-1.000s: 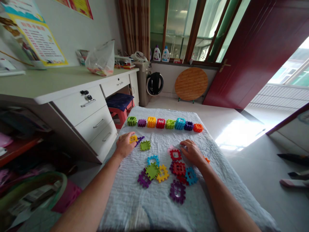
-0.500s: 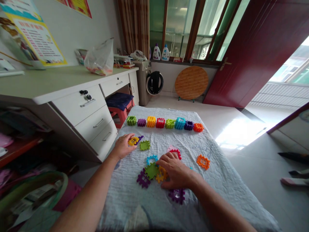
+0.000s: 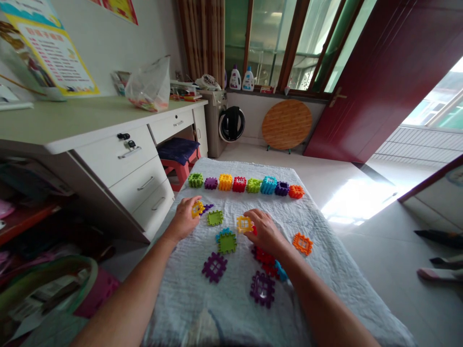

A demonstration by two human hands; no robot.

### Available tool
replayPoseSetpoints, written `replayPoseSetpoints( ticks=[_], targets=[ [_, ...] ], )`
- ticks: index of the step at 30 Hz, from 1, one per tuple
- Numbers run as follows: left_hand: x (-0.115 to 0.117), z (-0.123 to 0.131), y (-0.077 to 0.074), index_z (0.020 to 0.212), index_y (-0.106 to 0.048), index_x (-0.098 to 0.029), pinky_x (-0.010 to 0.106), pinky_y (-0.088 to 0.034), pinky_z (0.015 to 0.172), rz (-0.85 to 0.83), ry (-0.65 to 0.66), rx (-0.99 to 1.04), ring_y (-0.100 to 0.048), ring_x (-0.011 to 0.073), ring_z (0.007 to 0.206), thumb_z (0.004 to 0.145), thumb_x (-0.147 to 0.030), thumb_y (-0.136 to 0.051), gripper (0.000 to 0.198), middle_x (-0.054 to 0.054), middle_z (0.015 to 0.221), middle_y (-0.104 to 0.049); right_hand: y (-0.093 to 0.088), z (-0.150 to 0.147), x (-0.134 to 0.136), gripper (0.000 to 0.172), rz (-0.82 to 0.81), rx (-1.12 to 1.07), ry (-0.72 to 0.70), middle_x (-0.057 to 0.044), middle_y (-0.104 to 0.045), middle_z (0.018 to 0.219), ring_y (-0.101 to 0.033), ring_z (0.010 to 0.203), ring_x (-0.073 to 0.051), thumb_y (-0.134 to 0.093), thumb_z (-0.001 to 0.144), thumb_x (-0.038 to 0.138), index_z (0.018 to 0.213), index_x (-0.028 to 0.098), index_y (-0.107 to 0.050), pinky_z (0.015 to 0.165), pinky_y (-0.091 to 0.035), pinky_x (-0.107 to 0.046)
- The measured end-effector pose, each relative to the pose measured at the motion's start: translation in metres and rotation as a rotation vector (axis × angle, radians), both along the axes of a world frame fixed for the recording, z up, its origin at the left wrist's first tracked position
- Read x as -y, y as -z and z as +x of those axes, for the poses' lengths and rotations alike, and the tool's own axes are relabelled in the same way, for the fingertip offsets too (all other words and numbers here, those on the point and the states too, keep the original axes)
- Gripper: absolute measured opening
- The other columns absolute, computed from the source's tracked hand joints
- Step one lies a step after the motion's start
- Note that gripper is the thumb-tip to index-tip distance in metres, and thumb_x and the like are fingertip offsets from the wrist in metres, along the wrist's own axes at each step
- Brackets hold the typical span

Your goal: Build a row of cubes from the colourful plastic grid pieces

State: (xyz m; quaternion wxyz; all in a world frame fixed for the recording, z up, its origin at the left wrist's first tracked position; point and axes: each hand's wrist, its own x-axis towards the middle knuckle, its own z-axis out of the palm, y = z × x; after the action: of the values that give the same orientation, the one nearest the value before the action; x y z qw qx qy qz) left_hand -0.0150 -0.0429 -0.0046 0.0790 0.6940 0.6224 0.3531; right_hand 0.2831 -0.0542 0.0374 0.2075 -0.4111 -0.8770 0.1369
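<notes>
My left hand (image 3: 183, 218) is closed around a yellow interlocking tile (image 3: 197, 208), with a purple tile (image 3: 207, 208) lying against it. Between thumb and fingers, my right hand (image 3: 265, 229) grips a yellow window tile (image 3: 245, 224), raised over the cloth. A green tile (image 3: 215, 218) lies between the hands. Closer to me, another green tile (image 3: 227, 243) overlaps a blue one (image 3: 221, 233). Two purple tiles (image 3: 214, 267) lie nearest me. Red tiles (image 3: 266, 259) and a blue piece (image 3: 280, 271) are partly hidden beneath my right forearm. An orange frame tile (image 3: 302, 244) rests to the right.
Several assembled block cubes (image 3: 239, 183) form a row along the far part of the cloth-covered table (image 3: 173, 308). A white desk (image 3: 87, 115) with drawers stands left, a red stool (image 3: 181, 154) beside it. Behind are a washing machine (image 3: 216, 120) and a round wooden board (image 3: 287, 124).
My right hand has picked the yellow window tile out of the pile and moved it up and away from me. The left hand still holds its yellow tile, shifted slightly left.
</notes>
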Motion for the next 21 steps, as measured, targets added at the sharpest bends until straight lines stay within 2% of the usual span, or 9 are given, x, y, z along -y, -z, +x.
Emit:
replayPoseSetpoints(
  ticks=[5, 8, 11, 15, 18, 21],
  targets=[
    [0.01, 0.023, -0.019, 0.125, -0.047, -0.021, 0.041, -0.037, 0.105, -0.013, 0.052, 0.027, -0.049, 0.0236, 0.112, 0.07, -0.015, -0.058, 0.056, 0.007, 0.113, -0.047, 0.01, 0.005, -0.006, 0.039, -0.009, -0.103, 0.02, -0.009, -0.056, 0.12, -0.054, 0.109, -0.022, -0.06, 0.081, 0.019, 0.119, 0.021, -0.051, 0.093, -0.041, -0.038],
    [0.018, 0.048, -0.038, 0.124, -0.049, -0.024, 0.039, -0.04, 0.102, -0.087, 0.191, 0.061, -0.051, 0.023, 0.109, 0.07, -0.025, -0.067, 0.057, 0.006, 0.111, -0.048, 0.013, 0.016, -0.01, 0.031, 0.009, -0.188, 0.072, -0.009, -0.059, 0.111, -0.058, 0.099, -0.02, -0.057, 0.081, 0.019, 0.112, 0.02, -0.055, 0.088, -0.045, -0.037],
    [0.02, 0.08, -0.051, 0.122, -0.054, -0.023, 0.035, -0.042, 0.099, -0.153, 0.34, -0.019, -0.052, 0.0231, 0.108, 0.068, -0.028, -0.07, 0.056, 0.007, 0.111, -0.051, 0.017, 0.025, -0.015, 0.025, 0.031, -0.261, 0.116, -0.008, -0.06, 0.103, -0.06, 0.088, -0.019, -0.055, 0.082, 0.019, 0.106, 0.019, -0.058, 0.08, -0.047, -0.034],
    [0.013, 0.119, -0.051, 0.121, -0.057, -0.022, 0.035, -0.043, 0.096, -0.188, 0.411, -0.19, -0.055, 0.0244, 0.103, 0.065, -0.035, -0.074, 0.06, 0.008, 0.11, -0.054, 0.02, 0.03, -0.017, 0.021, 0.053, -0.312, 0.162, -0.006, -0.061, 0.096, -0.06, 0.079, -0.017, -0.054, 0.081, 0.018, 0.101, 0.019, -0.059, 0.076, -0.048, -0.032],
    [0.006, 0.134, -0.045, 0.119, -0.057, -0.018, 0.038, -0.044, 0.092, -0.245, 0.367, -0.348, -0.056, 0.0282, 0.102, 0.062, -0.047, -0.075, 0.066, 0.012, 0.113, -0.056, 0.019, 0.032, -0.015, 0.02, 0.067, -0.34, 0.173, -0.006, -0.061, 0.094, -0.059, 0.078, -0.016, -0.053, 0.081, 0.017, 0.1, 0.018, -0.059, 0.076, -0.048, -0.032],
    [0.002, 0.139, -0.043, 0.11, -0.06, -0.018, 0.04, -0.045, 0.086, -0.299, 0.294, -0.47, -0.058, 0.0305, 0.099, 0.067, -0.056, -0.067, 0.058, 0.013, 0.108, -0.06, 0.016, 0.036, -0.012, 0.021, 0.079, -0.371, 0.192, -0.006, -0.06, 0.094, -0.059, 0.078, -0.016, -0.052, 0.081, 0.016, 0.1, 0.018, -0.06, 0.075, -0.048, -0.031]
  ],
)
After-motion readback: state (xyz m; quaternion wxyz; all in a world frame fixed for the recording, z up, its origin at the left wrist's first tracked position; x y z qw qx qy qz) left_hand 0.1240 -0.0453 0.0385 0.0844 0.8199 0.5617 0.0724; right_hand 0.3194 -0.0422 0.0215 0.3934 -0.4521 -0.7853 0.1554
